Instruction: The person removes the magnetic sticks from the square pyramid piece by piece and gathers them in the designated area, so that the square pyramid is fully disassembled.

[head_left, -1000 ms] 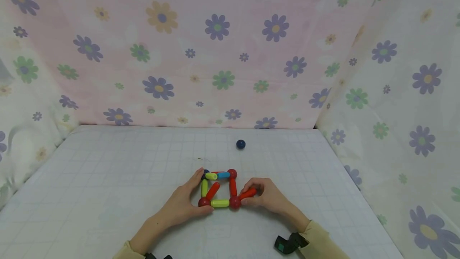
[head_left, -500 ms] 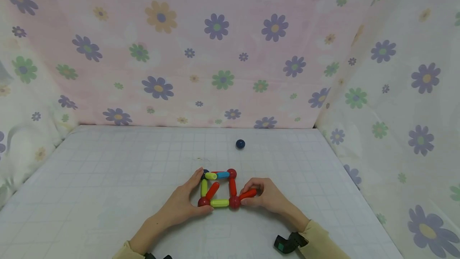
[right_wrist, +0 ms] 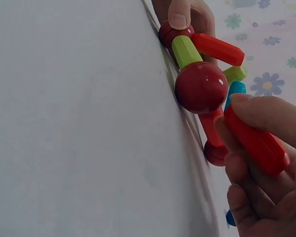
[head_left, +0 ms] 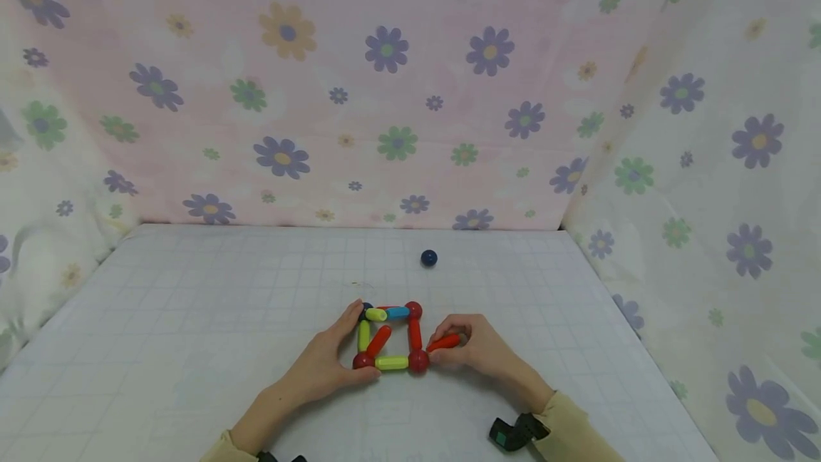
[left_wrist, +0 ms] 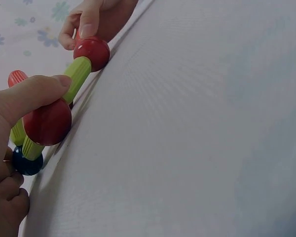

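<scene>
A square frame of magnetic rods and balls lies on the table in the head view, with a yellow-green rod point(head_left: 392, 363) along its front. My left hand point(head_left: 321, 366) holds its left side, thumb on the front-left red ball point(left_wrist: 47, 123) and fingers by a dark blue ball point(left_wrist: 27, 162). Between thumb and fingers, my right hand point(head_left: 481, 349) pinches a red magnetic rod point(right_wrist: 259, 143). That rod's tip is close beside the front-right red ball point(right_wrist: 202, 88). Another red rod point(head_left: 380, 341) slants up from the front-left ball. At the back, a short yellow-green rod point(head_left: 376, 314) and a blue rod point(head_left: 398, 312) show.
One loose dark blue ball point(head_left: 429, 258) lies on the white gridded table point(head_left: 224, 269) behind the frame. Flowered cloth point(head_left: 398, 91) hangs at the back and both sides. A black wrist strap point(head_left: 519, 433) is at my right cuff.
My right hand has raised the red rod slightly, and its tip has shifted up from the side of the front-right red ball. The left hand and the frame stay in place.
</scene>
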Demonstrator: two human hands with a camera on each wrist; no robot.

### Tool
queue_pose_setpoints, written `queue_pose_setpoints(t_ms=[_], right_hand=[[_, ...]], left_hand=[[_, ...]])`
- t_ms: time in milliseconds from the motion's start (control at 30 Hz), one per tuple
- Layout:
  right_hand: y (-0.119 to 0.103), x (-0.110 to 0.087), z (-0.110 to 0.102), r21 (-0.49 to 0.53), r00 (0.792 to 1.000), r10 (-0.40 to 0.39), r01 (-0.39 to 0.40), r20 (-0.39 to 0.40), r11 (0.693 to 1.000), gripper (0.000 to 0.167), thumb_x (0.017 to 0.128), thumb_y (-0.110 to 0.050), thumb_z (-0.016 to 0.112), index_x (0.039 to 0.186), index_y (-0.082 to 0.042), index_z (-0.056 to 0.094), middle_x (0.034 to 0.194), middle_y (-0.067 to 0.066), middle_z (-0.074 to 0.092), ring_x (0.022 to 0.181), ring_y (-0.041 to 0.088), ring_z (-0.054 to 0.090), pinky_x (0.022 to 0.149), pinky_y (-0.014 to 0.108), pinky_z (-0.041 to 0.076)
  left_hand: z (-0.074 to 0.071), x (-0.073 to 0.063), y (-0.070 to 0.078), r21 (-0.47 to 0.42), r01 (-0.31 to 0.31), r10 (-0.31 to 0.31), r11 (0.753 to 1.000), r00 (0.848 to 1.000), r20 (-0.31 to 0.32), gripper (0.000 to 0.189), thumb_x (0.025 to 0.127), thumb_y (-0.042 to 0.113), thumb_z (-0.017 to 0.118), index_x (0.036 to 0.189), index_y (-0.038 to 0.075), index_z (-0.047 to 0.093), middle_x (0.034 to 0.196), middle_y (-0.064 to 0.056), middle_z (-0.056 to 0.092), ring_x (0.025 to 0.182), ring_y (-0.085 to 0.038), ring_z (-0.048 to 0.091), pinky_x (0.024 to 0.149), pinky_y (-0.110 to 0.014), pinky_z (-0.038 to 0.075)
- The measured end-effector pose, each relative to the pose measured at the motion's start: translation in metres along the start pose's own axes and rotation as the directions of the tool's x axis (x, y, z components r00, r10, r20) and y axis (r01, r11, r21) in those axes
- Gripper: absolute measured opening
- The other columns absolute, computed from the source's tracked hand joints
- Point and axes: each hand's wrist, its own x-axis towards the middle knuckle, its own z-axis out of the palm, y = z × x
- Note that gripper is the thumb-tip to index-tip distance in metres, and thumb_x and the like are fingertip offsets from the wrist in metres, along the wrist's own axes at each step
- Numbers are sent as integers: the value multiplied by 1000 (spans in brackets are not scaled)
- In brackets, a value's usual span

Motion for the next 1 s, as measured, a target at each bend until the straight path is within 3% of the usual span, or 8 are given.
queue_pose_setpoints(t_ms=[133,267,367,667,1000], right_hand=[[-8,5,-4,-24,987,48,-52,-155,998,21,83,-28,82,101,-21,73,96,-3,72,93,20,63,83,31,51],[-17,8,-7,19,942,101,-100,-319,995,24,82,-28,84,102,-20,73,95,-2,73,90,21,61,78,30,51],[-25,12,-9,69,916,117,-98,-384,993,24,82,-26,83,103,-19,73,95,0,74,89,22,61,77,30,50],[-28,35,-15,183,892,159,-88,-424,979,31,86,-23,80,113,-11,71,109,7,71,99,23,62,83,24,55],[-12,62,-24,205,876,175,-90,-450,975,28,89,-18,76,116,-12,72,115,7,68,100,21,60,86,28,53]], left_hand=[[0,0,-1,4,4,-4,1000,1000,-3,108,75,53,83,160,20,25,165,3,25,152,-25,27,116,-58,32],[0,-1,0,-7,3,-3,1000,1000,0,108,75,51,84,160,19,25,165,3,24,152,-25,26,117,-57,31],[0,-1,1,-10,-1,1,1000,1000,4,108,75,50,84,160,18,25,166,3,24,152,-25,26,117,-57,31],[-1,-1,2,-15,-3,3,1000,1000,3,108,75,50,84,160,18,25,165,2,24,152,-25,26,118,-55,31],[-1,-1,2,-28,-18,18,999,1000,0,108,75,50,84,160,16,25,165,0,25,151,-26,27,117,-56,31]])
